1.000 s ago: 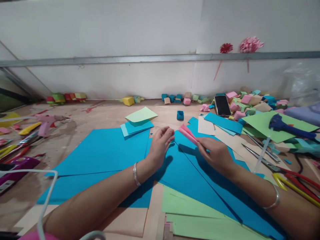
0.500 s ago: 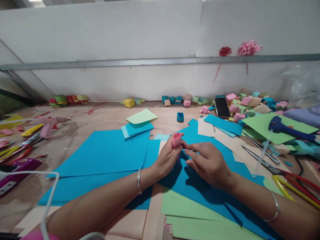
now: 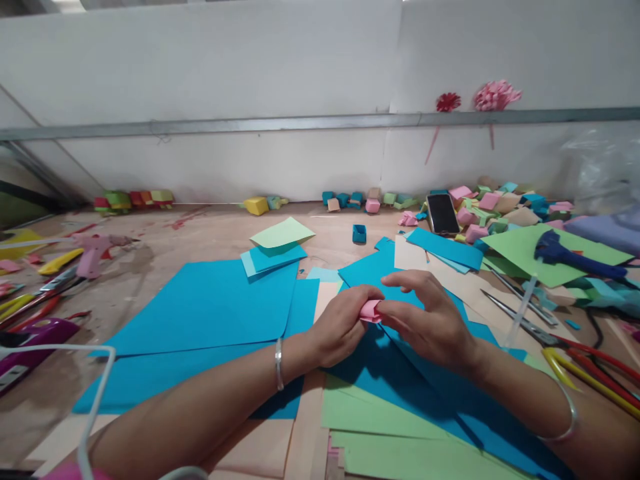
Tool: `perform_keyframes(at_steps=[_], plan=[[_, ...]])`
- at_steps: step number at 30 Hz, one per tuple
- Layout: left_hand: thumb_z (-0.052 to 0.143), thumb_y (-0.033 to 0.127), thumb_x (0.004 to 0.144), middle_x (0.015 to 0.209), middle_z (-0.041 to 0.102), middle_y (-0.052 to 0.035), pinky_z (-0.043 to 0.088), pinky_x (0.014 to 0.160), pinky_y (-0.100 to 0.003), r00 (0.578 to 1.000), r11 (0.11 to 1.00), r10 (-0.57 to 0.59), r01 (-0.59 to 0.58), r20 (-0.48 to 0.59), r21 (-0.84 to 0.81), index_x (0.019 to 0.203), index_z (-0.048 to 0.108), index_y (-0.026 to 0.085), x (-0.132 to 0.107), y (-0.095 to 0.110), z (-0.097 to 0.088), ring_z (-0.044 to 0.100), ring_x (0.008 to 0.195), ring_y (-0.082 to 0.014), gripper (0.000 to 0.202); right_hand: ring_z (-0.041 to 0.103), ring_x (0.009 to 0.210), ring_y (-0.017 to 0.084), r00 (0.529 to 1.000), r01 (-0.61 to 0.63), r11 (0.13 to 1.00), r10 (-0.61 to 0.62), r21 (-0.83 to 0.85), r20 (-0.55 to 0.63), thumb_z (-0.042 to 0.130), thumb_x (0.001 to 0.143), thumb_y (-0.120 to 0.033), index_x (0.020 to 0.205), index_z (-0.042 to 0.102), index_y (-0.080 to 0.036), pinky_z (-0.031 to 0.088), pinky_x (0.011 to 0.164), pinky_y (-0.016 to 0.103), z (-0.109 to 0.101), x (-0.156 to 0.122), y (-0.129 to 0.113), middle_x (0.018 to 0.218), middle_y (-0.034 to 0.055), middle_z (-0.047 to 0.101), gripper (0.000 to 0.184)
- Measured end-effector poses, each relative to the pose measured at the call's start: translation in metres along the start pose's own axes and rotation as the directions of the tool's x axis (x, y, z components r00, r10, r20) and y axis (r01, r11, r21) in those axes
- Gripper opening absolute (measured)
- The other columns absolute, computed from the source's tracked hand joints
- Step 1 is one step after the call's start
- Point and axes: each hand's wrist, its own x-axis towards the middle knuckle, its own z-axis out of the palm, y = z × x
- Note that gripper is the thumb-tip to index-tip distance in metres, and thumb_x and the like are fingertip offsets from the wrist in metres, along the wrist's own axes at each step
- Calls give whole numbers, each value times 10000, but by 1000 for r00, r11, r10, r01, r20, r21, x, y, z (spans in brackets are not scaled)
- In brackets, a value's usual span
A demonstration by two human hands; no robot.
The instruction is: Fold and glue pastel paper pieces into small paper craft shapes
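Note:
A small folded pink paper box [image 3: 371, 311] is pinched in the fingers of my left hand [image 3: 343, 327], tilted with one end facing right. My right hand [image 3: 433, 323] is beside it, fingers apart, with one fingertip touching or entering that right end; I cannot tell which. Both hands are above blue paper sheets [image 3: 240, 307]. Beyond them a small open blue paper box [image 3: 359, 233] stands on the table.
Left are a pink glue gun [image 3: 95, 253], pliers and a purple tool [image 3: 40, 340]. Right are a phone [image 3: 443, 214], a heap of folded paper boxes [image 3: 517, 203], a blue glue gun [image 3: 580, 257], scissors [image 3: 525, 319] and yellow-handled pliers [image 3: 565, 367]. Green sheets [image 3: 390, 413] are nearest me.
The pink paper box has tipped from opening upward to pointing right, and sits lower. My right hand has raised and spread its fingers, with one now against the box's end.

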Motion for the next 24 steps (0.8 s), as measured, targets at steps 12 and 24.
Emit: perform_keyframes(at_steps=[12,24], plan=[[485,288,916,991,652,-69,468,734,-303,999,998,52,-52,3,-34,1123,528,169,-1,5,-4,584,825,-180,243,609,918,206,994,95,985,-102,145,39,526,906,-98,969,576,-181,508,751,358,-5,-2,10,995,106,680,116],[623,257,888,843,672,-58,498,719,-281,912,978,210,-200,-352,65,884,653,178,2,8,0,616,794,-163,85,596,817,181,997,0,984,-14,176,76,543,880,-69,952,598,-172,508,706,318,-5,0,3,871,89,660,138]])
